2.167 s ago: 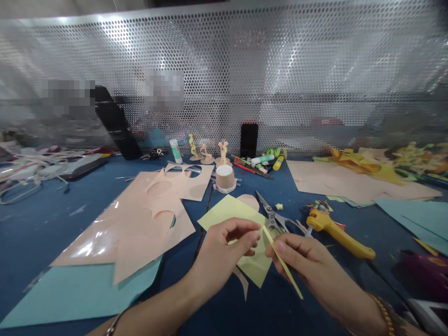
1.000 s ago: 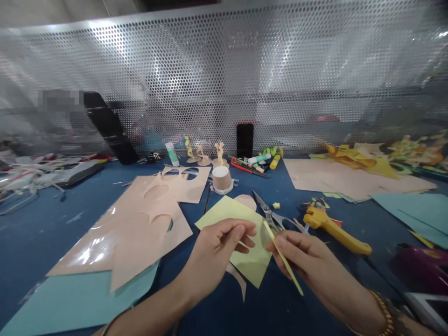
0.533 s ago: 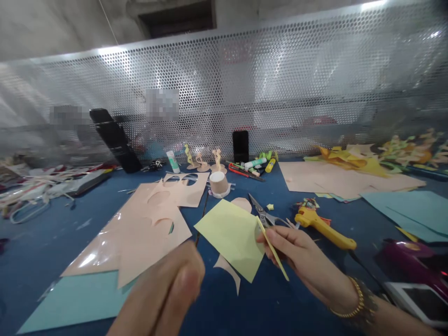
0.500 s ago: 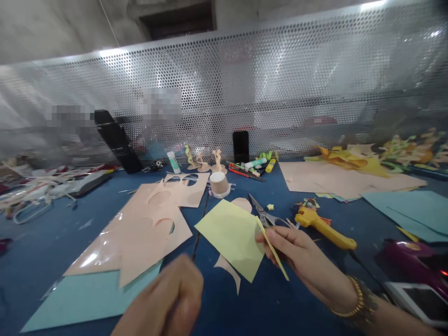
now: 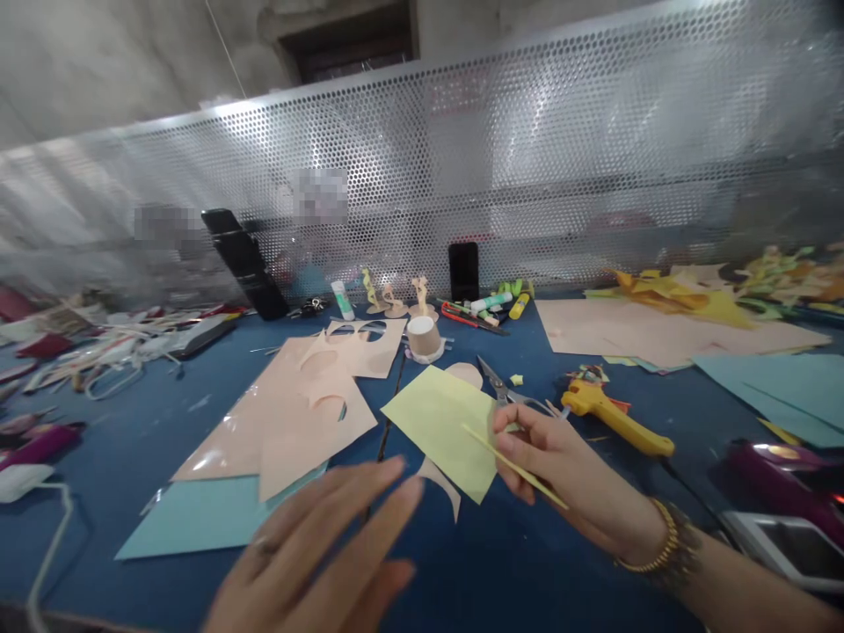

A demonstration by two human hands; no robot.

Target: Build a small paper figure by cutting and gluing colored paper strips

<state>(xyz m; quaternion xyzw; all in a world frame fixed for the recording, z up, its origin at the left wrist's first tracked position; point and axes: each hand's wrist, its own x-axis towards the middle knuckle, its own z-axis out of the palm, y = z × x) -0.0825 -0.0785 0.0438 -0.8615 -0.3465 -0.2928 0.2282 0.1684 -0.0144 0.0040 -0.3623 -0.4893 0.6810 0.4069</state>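
Pinched in my right hand (image 5: 541, 444) is a thin yellow paper strip (image 5: 537, 482), slanting down to the right. Beneath its far end lies a square yellow-green sheet (image 5: 441, 426) on the blue table. My left hand (image 5: 323, 554) hangs low in front, fingers stretched and apart, with nothing in it; it is slightly blurred. Close beyond my right hand rest scissors (image 5: 499, 387) with their blades apart, partly covered by the hand. A small yellow paper star (image 5: 516, 380) sits beside them. A curved pink paper offcut (image 5: 443, 485) lies by the sheet's near edge.
Pink sheets with round cut-outs (image 5: 309, 431) overlap a light blue sheet (image 5: 191, 527) on the left. A yellow glue gun (image 5: 616, 422) lies right. Behind stand a roll of tape (image 5: 423, 338), a glue stick (image 5: 342, 301), small paper figures (image 5: 394, 303) and a phone (image 5: 463, 271).
My left hand has gone from a loose fist to spread fingers. The strip in my right hand has turned to a flatter slant. The camera view has shifted slightly left.
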